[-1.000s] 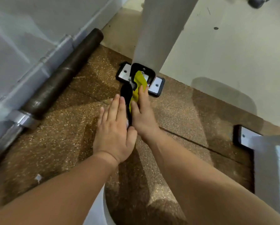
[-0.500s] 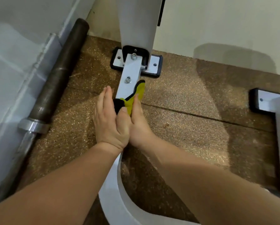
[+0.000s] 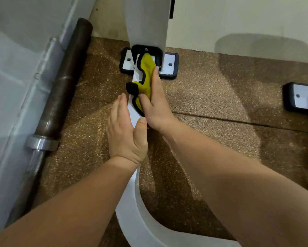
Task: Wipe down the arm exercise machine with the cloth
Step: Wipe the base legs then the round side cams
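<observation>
Now the left hand [image 3: 124, 132] stays behind, lying flat with straight fingers against the left side of the white floor rail [image 3: 131, 111], thumb on top, gripping nothing. Ahead of it and to its right, the cloth [image 3: 144, 75] has travelled forward from mid-rail to the black bracket [image 3: 146, 49] at the foot of the post, so this stretch looks nearly wiped. The right hand [image 3: 157, 107] reaches forward, forefinger straight along the cloth and thumb over it. It is apparently pinching the cloth onto the rail, though its lower fingers are hidden.
</observation>
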